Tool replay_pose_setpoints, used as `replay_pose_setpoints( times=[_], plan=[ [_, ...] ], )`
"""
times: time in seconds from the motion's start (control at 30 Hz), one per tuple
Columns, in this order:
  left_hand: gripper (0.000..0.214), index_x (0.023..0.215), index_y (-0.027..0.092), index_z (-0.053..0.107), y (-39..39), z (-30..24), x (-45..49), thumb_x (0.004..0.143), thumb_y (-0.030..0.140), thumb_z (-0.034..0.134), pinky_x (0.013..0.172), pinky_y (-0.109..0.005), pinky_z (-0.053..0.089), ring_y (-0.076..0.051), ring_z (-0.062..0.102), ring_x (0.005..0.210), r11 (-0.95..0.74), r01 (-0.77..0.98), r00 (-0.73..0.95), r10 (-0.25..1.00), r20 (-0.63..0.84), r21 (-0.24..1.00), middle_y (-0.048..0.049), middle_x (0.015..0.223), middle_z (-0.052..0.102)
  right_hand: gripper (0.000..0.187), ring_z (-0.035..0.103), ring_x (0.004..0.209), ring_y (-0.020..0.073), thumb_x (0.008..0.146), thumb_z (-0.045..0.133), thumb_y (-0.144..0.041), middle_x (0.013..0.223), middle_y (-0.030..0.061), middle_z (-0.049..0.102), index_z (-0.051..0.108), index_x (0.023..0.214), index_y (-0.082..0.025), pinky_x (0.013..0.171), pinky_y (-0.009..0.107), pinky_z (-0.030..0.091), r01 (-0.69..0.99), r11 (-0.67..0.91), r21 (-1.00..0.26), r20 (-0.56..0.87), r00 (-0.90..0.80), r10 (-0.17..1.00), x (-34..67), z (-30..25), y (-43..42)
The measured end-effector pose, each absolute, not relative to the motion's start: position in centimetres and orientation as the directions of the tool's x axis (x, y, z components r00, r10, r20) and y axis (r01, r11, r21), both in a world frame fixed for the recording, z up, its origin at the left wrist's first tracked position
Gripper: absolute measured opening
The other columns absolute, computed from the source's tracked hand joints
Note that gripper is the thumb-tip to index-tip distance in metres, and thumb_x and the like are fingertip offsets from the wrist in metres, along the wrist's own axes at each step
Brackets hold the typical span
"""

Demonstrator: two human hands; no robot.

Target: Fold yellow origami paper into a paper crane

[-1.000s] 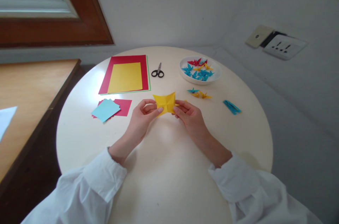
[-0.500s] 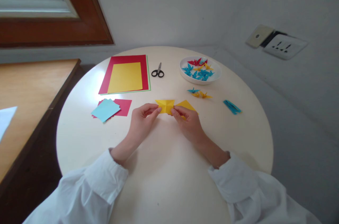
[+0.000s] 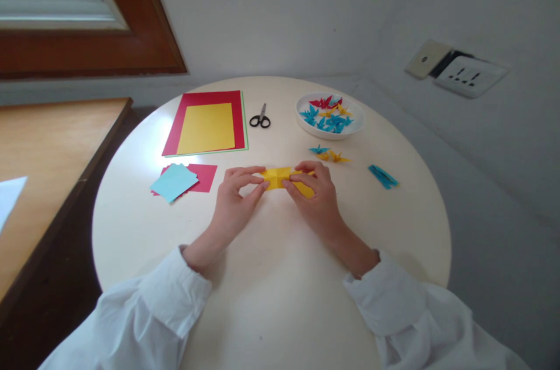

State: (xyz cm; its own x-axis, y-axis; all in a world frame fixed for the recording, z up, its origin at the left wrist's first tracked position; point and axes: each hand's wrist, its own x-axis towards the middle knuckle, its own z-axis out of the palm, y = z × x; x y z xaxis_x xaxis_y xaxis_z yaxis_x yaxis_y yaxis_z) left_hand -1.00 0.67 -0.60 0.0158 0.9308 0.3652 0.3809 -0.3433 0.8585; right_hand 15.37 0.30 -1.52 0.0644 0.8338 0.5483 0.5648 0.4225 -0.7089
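Note:
A creased yellow sheet of origami paper (image 3: 276, 178) spans the gap between my hands above the round white table (image 3: 280, 265). My left hand (image 3: 236, 190) pinches its left end between thumb and fingers. On the other end, the thumb and fingers of my right hand (image 3: 315, 194) are closed in the same way. Behind my right hand shows a second yellow piece of paper (image 3: 308, 188), partly covered by the fingers. Beyond that hand, one blue paper crane (image 3: 319, 149) and yellow paper cranes (image 3: 336, 157) sit on the table.
Light blue square paper (image 3: 174, 182) tops pink squares (image 3: 205, 177) at left. Behind them lie large red and yellow sheets (image 3: 207, 128), with black-handled scissors (image 3: 261, 120) alongside. A white dish (image 3: 330, 134) holds several cranes. Folded blue strips (image 3: 383, 177) rest at right.
The paper's pointed upper corners no longer show; it now looks like a band. The fingers of both hands have lifted and spread along its upper edge, thumbs staying low.

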Motion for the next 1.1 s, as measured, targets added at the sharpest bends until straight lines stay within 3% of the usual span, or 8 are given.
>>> replay_pose_setpoints(
  times=[0.13,0.27,0.4,0.73,1.1],
  plan=[
    [0.006,0.073,0.022,0.071,0.72,-0.62,-0.90,0.073,0.027,0.067,0.086,-0.037,0.045,-0.021,0.060,0.091,-0.300,0.303,-0.014,0.948,0.319,0.905,-0.0055,0.088,0.072,0.010,0.057,0.097,0.0225,0.077,0.065,-0.027,0.102,0.0068,0.063,0.067,0.068,-0.023,0.084,0.041,0.044,0.571,0.463,-0.678,0.589,0.047,0.806,15.40,-1.41,0.24],
    [0.016,0.073,0.018,0.071,0.86,-0.76,-0.86,0.068,0.032,0.071,0.081,-0.035,0.047,-0.021,0.064,0.084,-0.143,0.184,-0.050,0.987,0.154,0.973,-0.0072,0.085,0.072,0.010,0.063,0.080,0.0184,0.078,0.064,-0.027,0.082,0.0028,0.069,0.065,0.069,-0.022,0.083,0.039,0.045,0.524,0.474,-0.708,0.556,-0.001,0.831,15.40,-1.53,0.35],
    [0.022,0.073,0.016,0.071,1.02,-0.98,-0.91,0.064,0.036,0.073,0.076,-0.033,0.046,-0.019,0.064,0.078,-0.034,0.079,-0.047,0.998,0.037,0.996,-0.0067,0.081,0.072,0.011,0.064,0.079,0.0178,0.079,0.062,-0.027,0.080,0.0033,0.071,0.066,0.071,-0.021,0.079,0.036,0.048,0.440,0.451,-0.777,0.511,0.024,0.859,15.41,-1.66,0.47],
    [0.026,0.075,0.016,0.061,1.16,-1.14,-0.93,0.060,0.031,0.077,0.061,-0.024,0.045,-0.013,0.061,0.065,0.001,-0.057,-0.026,1.000,-0.003,0.998,-0.0006,0.068,0.066,0.012,0.065,0.074,0.0183,0.069,0.069,-0.032,0.075,0.0017,0.072,0.067,0.068,-0.021,0.075,0.033,0.048,0.289,0.240,-0.927,0.286,0.131,0.949,15.14,-1.41,0.37],
    [0.023,0.070,0.014,0.063,1.03,-0.45,-0.65,0.059,0.031,0.076,0.060,-0.024,0.043,-0.012,0.059,0.064,0.049,-0.075,-0.012,0.999,-0.050,0.996,-0.0017,0.069,0.065,0.012,0.063,0.077,0.0188,0.071,0.065,-0.031,0.078,0.0036,0.071,0.068,0.071,-0.020,0.074,0.034,0.046,0.262,0.227,-0.938,0.267,0.127,0.955,15.25,-1.39,0.48]
  ],
)
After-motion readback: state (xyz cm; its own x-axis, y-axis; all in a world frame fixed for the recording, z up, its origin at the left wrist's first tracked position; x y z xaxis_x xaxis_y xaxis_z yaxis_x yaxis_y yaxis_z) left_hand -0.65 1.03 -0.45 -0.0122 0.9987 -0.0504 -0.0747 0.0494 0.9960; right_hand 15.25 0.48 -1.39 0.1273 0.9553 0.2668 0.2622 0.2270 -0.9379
